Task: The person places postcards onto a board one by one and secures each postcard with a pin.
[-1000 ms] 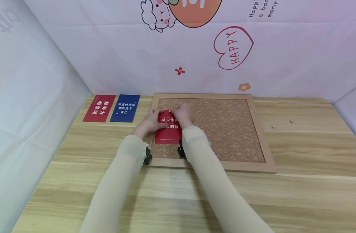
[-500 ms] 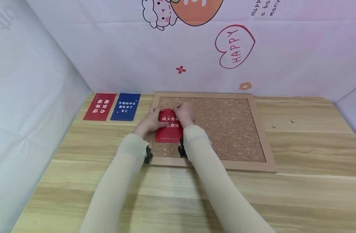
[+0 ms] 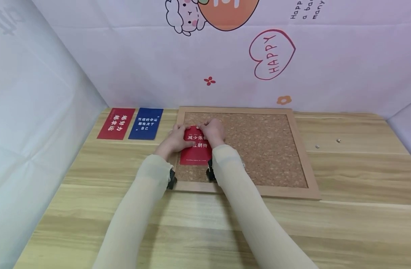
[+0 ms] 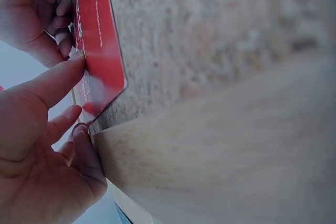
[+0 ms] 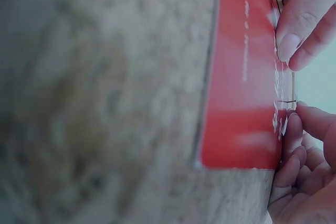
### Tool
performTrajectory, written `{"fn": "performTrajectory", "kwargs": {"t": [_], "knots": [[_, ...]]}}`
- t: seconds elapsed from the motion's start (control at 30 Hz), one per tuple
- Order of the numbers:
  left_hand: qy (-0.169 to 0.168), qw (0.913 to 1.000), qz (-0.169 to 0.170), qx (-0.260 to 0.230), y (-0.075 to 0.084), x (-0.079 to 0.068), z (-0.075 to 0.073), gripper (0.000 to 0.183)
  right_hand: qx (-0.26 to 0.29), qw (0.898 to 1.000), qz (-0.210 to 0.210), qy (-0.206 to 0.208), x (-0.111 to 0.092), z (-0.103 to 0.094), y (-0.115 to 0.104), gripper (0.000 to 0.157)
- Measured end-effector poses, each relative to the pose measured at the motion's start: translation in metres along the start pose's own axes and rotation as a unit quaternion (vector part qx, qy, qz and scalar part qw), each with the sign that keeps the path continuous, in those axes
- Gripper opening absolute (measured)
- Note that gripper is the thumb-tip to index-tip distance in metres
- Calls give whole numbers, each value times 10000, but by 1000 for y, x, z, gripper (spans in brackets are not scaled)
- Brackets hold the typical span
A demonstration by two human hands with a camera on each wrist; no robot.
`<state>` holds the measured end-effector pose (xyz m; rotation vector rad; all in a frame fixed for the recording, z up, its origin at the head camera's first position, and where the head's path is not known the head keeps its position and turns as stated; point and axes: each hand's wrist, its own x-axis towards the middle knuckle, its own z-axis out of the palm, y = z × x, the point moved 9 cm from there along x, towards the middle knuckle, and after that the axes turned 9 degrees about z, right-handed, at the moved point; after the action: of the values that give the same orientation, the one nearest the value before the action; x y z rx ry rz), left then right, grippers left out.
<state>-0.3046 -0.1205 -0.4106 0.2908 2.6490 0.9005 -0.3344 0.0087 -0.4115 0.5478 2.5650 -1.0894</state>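
We see a red card at nine o'clock on the corkboard, its partly covered writing showing “减少依” and “期待”. The left hand, loosely spread, rests its thumb on it; the right hand, fingers curled, pinches a pin at its twelve o'clock edge. Toward ten o'clock we read “所谓的命运都取决于自己” on a blue card; toward one o'clock, “HAPPY” on the backdrop.

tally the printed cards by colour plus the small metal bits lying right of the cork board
Red rectangular cards with white print: 2
Blue rectangular card with white print: 1
Small shiny metal bits: 2
Total: 5
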Motion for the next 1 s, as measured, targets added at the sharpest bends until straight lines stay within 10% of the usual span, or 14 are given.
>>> {"fn": "performTrajectory", "kwargs": {"t": [1.0], "knots": [[-31, 10000, -91, -23, -1, 1, 1, 67, -89, 9999, -113, -29, -1, -1, -2, 26]]}}
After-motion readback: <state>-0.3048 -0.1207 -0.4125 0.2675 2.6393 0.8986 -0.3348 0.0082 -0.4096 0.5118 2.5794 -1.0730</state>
